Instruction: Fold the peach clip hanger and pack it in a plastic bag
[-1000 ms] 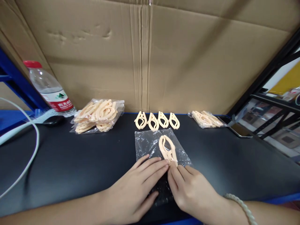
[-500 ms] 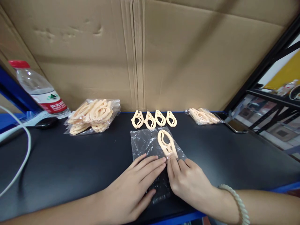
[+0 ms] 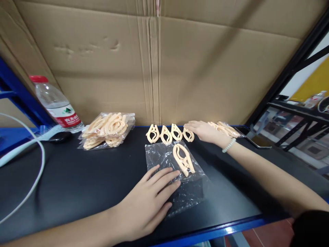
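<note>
My left hand (image 3: 149, 202) lies with fingers spread on a clear plastic bag (image 3: 159, 158) on the black table. Inside the bag, toward its right side, is a cream folding hanger (image 3: 189, 160), folded up. Behind the bag several similar hangers stand in a row, among them a left-end hanger (image 3: 153, 140) and a right-end hanger (image 3: 189, 139). Over the top of that right-end hanger reaches my right hand (image 3: 202, 130), fingers stretched out and touching or just above it; I cannot tell which.
Bagged hangers (image 3: 108, 130) are piled at the back left, beside a water bottle (image 3: 59, 106) and a black mouse (image 3: 60, 136). Another bagged bundle (image 3: 226, 128) and a phone (image 3: 257, 140) lie at the right. Cardboard (image 3: 102, 68) closes off the back; a white cable (image 3: 41, 171) curves at left.
My right hand has left the lower end of the bagged hanger and moved up to the right end of the row. My left hand stays on the bag. The view has shifted slightly.
</note>
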### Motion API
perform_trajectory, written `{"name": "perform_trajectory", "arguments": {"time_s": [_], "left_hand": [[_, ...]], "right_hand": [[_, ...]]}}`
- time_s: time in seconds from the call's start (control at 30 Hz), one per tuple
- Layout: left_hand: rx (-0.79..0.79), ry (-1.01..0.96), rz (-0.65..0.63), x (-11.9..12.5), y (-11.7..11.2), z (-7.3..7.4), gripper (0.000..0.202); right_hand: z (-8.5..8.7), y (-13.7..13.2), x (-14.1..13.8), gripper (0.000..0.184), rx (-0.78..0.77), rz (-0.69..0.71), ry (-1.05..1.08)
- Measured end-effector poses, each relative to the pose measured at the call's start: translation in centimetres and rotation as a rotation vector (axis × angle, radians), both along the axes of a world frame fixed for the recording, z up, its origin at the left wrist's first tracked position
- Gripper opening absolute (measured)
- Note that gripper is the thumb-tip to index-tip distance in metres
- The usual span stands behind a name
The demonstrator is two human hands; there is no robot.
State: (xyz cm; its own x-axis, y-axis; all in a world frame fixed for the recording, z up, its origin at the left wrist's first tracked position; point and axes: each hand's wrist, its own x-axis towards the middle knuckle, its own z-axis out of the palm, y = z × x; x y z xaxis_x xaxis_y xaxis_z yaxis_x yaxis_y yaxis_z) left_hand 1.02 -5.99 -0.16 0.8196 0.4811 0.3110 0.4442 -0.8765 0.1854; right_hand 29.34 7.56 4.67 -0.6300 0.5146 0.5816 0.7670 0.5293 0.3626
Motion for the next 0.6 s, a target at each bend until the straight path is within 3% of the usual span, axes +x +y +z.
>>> {"name": "perform_trajectory", "arguments": {"time_s": [0.13, 0.3, 0.43, 0.6], "left_hand": [[0.083, 0.016, 0.035, -0.2, -0.5, 0.3, 0.043], [0.075, 0.026, 0.070, -1.1, -0.7, 0.4, 0.041], [0.016, 0.022, 0.066, -1.8, -0.6, -0.2, 0.039], [-0.047, -0.017, 0.074, -2.0, -0.4, -0.7, 0.042]], "right_hand": [[-1.7, 1.6, 0.8, 0.058, -0.139, 0.171, -0.180], [-2.8, 0.6, 2.9, 0.055, -0.220, 0.150, -0.206], [-3.7, -2.6, 5.0, 0.046, -0.271, 0.102, -0.186], [-5.2, -9.8, 6.1, 0.023, -0.332, 0.068, -0.070]]}}
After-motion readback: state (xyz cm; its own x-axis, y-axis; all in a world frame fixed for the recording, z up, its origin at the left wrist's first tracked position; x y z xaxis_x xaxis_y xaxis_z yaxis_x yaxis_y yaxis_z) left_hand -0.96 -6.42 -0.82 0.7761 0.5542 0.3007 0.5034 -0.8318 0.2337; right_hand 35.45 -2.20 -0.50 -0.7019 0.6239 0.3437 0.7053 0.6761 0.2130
